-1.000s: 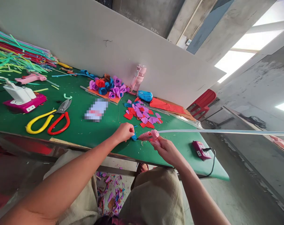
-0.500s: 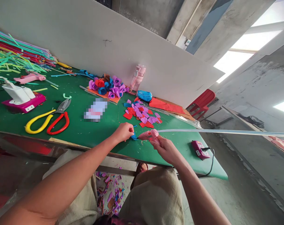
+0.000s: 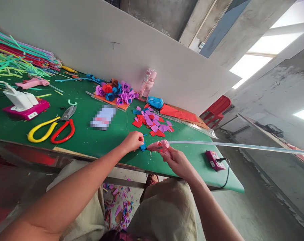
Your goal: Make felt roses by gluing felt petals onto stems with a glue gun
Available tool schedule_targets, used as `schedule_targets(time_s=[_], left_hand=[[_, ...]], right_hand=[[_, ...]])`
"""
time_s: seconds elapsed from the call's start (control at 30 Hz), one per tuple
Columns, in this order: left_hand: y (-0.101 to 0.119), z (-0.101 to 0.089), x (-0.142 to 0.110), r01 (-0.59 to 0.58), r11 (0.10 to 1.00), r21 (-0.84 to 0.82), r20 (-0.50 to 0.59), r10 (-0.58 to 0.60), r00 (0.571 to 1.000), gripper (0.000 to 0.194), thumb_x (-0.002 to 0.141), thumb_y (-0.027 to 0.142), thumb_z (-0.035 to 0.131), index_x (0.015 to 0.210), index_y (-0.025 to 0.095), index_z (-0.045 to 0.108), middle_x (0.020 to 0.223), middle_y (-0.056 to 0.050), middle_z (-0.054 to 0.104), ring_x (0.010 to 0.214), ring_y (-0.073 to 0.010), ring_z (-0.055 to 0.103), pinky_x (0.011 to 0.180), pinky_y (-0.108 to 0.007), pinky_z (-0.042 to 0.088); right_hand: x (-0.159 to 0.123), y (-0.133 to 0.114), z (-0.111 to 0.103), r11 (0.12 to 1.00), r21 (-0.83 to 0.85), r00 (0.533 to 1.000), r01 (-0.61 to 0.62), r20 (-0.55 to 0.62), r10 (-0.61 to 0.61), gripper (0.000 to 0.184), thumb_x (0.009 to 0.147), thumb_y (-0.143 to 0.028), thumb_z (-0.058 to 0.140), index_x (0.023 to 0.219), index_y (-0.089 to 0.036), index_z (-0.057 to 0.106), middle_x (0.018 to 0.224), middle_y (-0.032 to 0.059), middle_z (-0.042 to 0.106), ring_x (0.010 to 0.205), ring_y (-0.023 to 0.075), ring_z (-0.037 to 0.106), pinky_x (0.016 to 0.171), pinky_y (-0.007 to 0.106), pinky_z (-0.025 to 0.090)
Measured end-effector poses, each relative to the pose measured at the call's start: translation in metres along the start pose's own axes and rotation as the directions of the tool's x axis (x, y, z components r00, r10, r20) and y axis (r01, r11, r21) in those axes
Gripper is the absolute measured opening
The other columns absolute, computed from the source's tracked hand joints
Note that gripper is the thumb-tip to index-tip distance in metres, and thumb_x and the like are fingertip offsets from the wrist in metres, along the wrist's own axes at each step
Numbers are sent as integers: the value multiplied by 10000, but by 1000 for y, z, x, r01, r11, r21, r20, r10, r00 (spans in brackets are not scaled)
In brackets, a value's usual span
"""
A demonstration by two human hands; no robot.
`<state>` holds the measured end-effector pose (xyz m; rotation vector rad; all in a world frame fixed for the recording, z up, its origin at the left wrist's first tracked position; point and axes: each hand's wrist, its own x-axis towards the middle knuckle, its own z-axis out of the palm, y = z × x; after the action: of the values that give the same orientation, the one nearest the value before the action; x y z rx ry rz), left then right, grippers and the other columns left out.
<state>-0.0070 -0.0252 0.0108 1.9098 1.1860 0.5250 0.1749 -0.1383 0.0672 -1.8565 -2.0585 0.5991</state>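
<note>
- Nearest, I am looking down over beige trousers (image 3: 164, 209); coloured scraps (image 3: 119, 209) are littering the floor between the legs.
- Left hand (image 3: 133, 141): fingers are pinching closed on a small blue paper piece (image 3: 143, 147), which is showing just beside the fingertips, near the front edge of the green table (image 3: 201, 152). Whether it is touching the tabletop, I cannot tell.
- Right hand (image 3: 177, 159): fingers are wrapping closed around the handle of a pink glue gun (image 3: 154, 146). Its nozzle is pointing left at the blue piece; contact I am not able to confirm.
- A long translucent stick (image 3: 217, 143) is extending rightward from the gun's back.
- Shears (image 3: 69, 113) with one yellow and one red handle are lying well to the left; a magenta power box (image 3: 213, 160) is sitting near the right end.
- Beyond the hands, loose paper petals (image 3: 153, 120) are lying scattered.
- Farther, paper flowers (image 3: 117, 92) are clustering on orange sheeting, and a pink bottle (image 3: 147, 83) is standing before a grey panel (image 3: 91, 43).
</note>
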Motion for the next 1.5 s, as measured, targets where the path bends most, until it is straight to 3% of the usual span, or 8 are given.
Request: schedule_targets(time_s=[0.53,1.5], left_hand=[[-4,2,2,-25,1000,11,-11,25,1000,80,657,136,552,662,133,632,464,29,546,389,-84,484,430,-186,375],[1,0,-1,2,1000,8,-4,-2,1000,83,666,121,531,652,140,610,444,48,509,341,-60,444,372,-163,323]], right_hand=[[0,-5,5,999,38,1000,21,-4,-21,381,877,-433,367,977,-157,611,607,13,545,566,148,472,560,245,389],[0,-1,7,1000,23,1000,0,1,0,381,883,-450,353,905,-161,601,611,-3,507,550,130,424,532,235,342]])
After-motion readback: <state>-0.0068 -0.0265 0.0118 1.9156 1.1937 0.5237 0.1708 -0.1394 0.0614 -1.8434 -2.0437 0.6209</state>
